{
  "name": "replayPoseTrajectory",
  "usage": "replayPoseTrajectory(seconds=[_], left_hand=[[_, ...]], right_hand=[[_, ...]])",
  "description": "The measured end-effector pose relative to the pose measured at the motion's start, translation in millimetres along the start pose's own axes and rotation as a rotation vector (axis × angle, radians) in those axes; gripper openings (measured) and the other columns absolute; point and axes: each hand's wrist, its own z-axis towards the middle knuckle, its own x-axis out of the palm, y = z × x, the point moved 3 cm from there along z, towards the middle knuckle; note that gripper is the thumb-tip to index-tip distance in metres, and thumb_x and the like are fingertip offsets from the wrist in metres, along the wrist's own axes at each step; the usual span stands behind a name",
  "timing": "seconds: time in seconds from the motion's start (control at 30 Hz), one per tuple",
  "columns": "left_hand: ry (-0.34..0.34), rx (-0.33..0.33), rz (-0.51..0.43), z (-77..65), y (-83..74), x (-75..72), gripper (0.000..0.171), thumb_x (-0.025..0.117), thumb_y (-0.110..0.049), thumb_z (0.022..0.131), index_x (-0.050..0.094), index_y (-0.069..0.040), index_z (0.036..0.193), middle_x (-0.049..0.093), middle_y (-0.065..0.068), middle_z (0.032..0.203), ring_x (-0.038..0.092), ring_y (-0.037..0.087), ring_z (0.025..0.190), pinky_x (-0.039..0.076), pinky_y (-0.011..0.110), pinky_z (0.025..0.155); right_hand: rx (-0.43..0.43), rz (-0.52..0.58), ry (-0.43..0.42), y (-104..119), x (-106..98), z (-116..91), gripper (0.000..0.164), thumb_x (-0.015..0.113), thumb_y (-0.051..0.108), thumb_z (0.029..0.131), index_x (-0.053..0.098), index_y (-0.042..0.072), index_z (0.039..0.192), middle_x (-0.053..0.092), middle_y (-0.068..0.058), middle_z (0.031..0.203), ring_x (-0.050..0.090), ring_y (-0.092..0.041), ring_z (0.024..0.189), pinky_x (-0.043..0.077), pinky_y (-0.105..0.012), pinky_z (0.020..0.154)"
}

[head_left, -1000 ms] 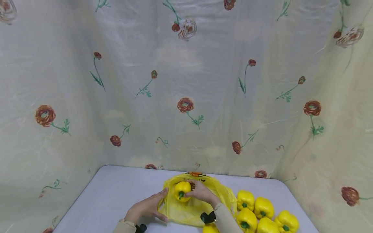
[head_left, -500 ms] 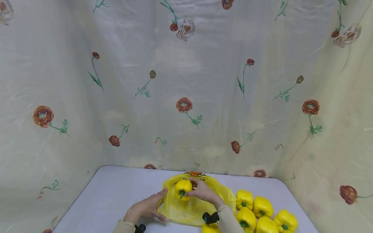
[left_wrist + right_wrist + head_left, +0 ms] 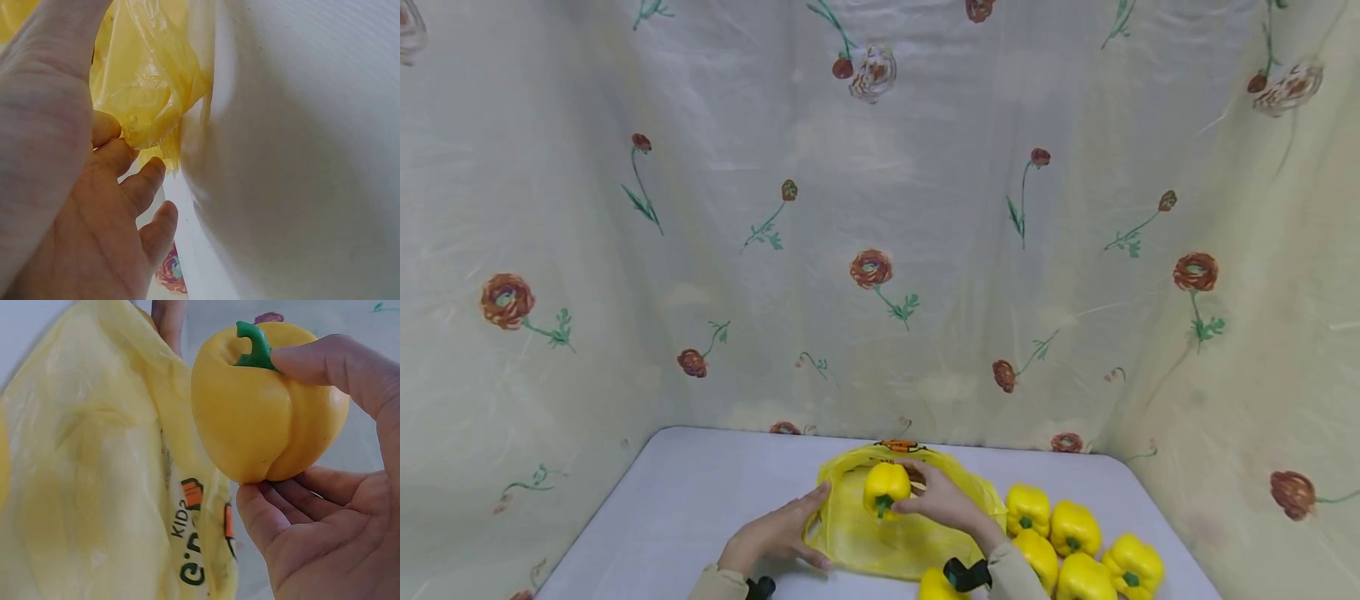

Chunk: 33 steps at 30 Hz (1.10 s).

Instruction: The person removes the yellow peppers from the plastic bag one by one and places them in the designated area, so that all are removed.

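Observation:
A yellow bell pepper (image 3: 886,488) with a green stem is gripped by my right hand (image 3: 940,498), thumb at the stem and fingers under its other end, as the right wrist view shows. It is held over the yellow plastic bag (image 3: 880,550), which lies spread on the table with printed lettering and an orange figure. At the bag's left edge is my left hand (image 3: 782,529), thumb and fingers spread. In the left wrist view its fingertips (image 3: 152,169) touch the crumpled yellow film, and the fingers are only slightly bent.
To the right of the bag several yellow bell peppers (image 3: 1075,527) stand grouped on the white table (image 3: 700,475). One more pepper (image 3: 938,586) sits at the near edge, partly behind my right wrist. A flowered curtain (image 3: 940,333) hangs around the table's back and sides.
My right hand has shifted right with the bell pepper, lifting it a little off its earlier place over the bag. The left hand stays at the bag's edge.

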Motion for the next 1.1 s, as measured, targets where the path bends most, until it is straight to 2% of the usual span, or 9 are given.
replayPoseTrajectory(seconds=[0.23, 0.4, 0.63, 0.9, 1.1], left_hand=[[-0.005, -0.006, 0.003, 0.8, 2.2, 0.9, 0.121, 0.078, -0.059, 0.066, 0.014, -0.009, 0.155, 0.019, 0.012, 0.161, 0.025, 0.037, 0.145, 0.026, 0.057, 0.117], [0.001, 0.000, -0.020, 1.0, 1.9, 0.7, 0.120, 0.078, -0.057, 0.067, 0.013, -0.010, 0.156, 0.018, 0.012, 0.161, 0.024, 0.038, 0.145, 0.026, 0.058, 0.116], [-0.001, -0.001, -0.004, 2.0, 1.8, 1.2, 0.121, 0.078, -0.059, 0.066, 0.013, -0.009, 0.156, 0.018, 0.013, 0.161, 0.024, 0.039, 0.145, 0.026, 0.059, 0.116], [-0.003, -0.002, -0.009, 0.8, -1.3, 1.3, 0.121, 0.079, -0.057, 0.066, 0.013, -0.008, 0.155, 0.018, 0.014, 0.161, 0.025, 0.039, 0.145, 0.026, 0.059, 0.116], [0.007, 0.003, -0.011, 1.2, -2.8, 2.6, 0.120, 0.079, -0.055, 0.068, 0.013, -0.008, 0.155, 0.018, 0.014, 0.161, 0.024, 0.038, 0.145, 0.025, 0.059, 0.116]], right_hand=[[-0.013, 0.037, -0.003, 5.9, -10.6, -25.1, 0.077, 0.075, 0.028, 0.084, 0.036, 0.004, 0.146, 0.042, -0.021, 0.146, 0.041, -0.041, 0.135, 0.041, -0.052, 0.110], [-0.013, 0.024, -0.041, 7.6, -17.5, -37.8, 0.078, 0.077, 0.028, 0.082, 0.038, 0.004, 0.145, 0.043, -0.021, 0.146, 0.043, -0.040, 0.133, 0.041, -0.052, 0.110], [-0.003, 0.012, -0.083, 11.2, -26.0, -56.5, 0.078, 0.078, 0.027, 0.081, 0.039, 0.003, 0.144, 0.044, -0.020, 0.145, 0.045, -0.040, 0.132, 0.042, -0.053, 0.108], [-0.008, -0.002, -0.100, 8.7, -32.7, -71.2, 0.077, 0.078, 0.029, 0.081, 0.040, 0.006, 0.144, 0.045, -0.018, 0.144, 0.045, -0.036, 0.132, 0.042, -0.053, 0.108], [0.012, 0.028, -0.099, 5.2, -36.1, -81.7, 0.080, 0.078, 0.030, 0.081, 0.038, 0.005, 0.145, 0.044, -0.017, 0.146, 0.044, -0.034, 0.132, 0.042, -0.052, 0.109]])
